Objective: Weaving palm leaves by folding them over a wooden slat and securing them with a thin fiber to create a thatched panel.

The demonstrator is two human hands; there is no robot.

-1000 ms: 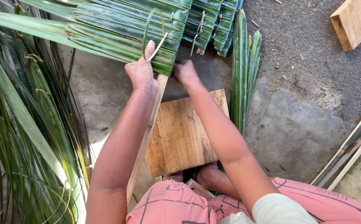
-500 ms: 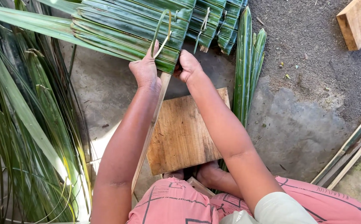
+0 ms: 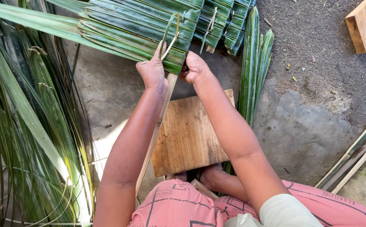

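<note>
- Folded palm leaves [image 3: 149,31] at 12 o'clock, doubled over a thin stick [image 3: 157,126].
- Left hand [image 3: 152,71] pinches leaf edge; right hand [image 3: 194,67] clenched on it.
- Judged light, pliant, tear-prone; grip at fold.

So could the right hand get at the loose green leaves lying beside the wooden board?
Probably yes: the right hand grips the folded leaf edge, and the loose leaves lie just to its right on the ground with nothing between.
</note>
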